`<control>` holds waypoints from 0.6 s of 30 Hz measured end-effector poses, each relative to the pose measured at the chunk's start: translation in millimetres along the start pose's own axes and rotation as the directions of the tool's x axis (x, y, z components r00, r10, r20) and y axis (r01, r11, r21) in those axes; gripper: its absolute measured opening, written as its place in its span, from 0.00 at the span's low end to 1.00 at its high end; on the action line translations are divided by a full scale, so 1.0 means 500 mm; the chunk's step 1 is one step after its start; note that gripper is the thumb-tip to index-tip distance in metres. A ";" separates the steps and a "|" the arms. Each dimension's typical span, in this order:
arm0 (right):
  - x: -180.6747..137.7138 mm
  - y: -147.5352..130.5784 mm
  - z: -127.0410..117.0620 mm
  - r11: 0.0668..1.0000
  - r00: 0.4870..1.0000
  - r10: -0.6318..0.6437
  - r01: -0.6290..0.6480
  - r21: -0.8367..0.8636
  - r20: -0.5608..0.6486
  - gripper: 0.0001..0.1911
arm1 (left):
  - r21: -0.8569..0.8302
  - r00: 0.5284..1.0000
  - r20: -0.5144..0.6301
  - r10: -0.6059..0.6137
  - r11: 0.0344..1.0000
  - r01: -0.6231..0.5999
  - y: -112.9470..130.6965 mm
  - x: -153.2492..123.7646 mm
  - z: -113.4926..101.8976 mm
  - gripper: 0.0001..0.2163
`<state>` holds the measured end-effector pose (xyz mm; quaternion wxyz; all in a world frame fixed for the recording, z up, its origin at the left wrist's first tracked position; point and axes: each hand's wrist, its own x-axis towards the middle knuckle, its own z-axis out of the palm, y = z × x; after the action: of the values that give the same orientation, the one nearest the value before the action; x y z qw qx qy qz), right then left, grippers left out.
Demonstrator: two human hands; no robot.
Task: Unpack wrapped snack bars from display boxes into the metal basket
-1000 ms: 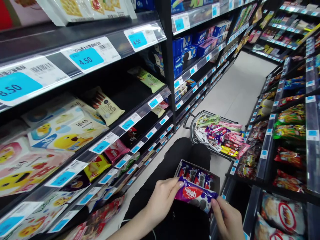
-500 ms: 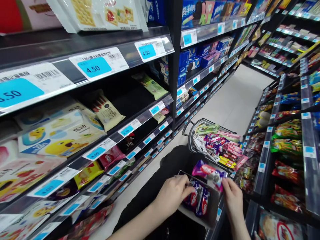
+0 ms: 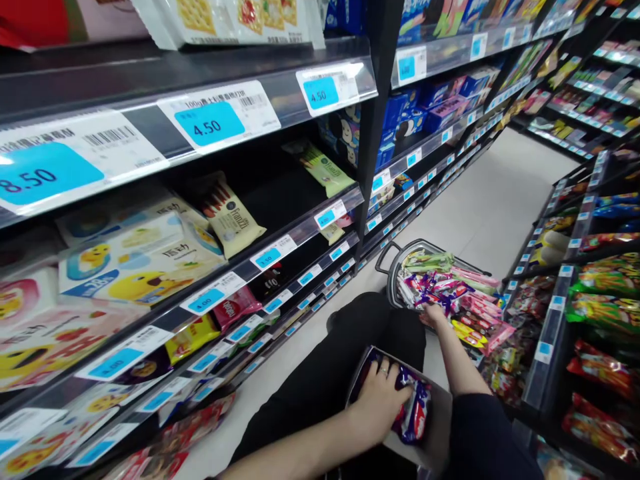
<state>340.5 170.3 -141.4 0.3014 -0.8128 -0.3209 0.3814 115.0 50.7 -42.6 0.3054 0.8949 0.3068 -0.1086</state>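
**Sorting snack packs between box and basket**

I am pressing my left hand (image 3: pixel 380 393), fingers spread, on the purple packs (image 3: pixel 413 413) in the box (image 3: pixel 435 433) on my lap. My right hand (image 3: pixel 434 315) is reaching into the basket (image 3: pixel 387 257); its grip is hidden. Next likely needs a clean pinch on one pack.

Left hand (image 3: pixel 381 398) lay palm down, near, low centre, fingers curled and spread, ring on one finger | left forearm bare, ran in from the near bottom edge | right hand (image 3: pixel 434 315) stretched farther, right of centre, fingers closed and partly hidden | right forearm bare, dark sleeve at elbow.
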 end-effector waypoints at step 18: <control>-0.517 0.127 -0.084 0.975 0.958 -0.204 0.180 -0.131 -0.201 0.27 | -0.243 0.981 -0.179 0.075 0.963 -0.118 0.004 -0.076 -0.009 0.14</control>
<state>263.0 -73.0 -55.8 0.3240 -0.8296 -0.3848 0.2424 86.6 33.8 -23.6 0.3946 0.8687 0.2986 0.0222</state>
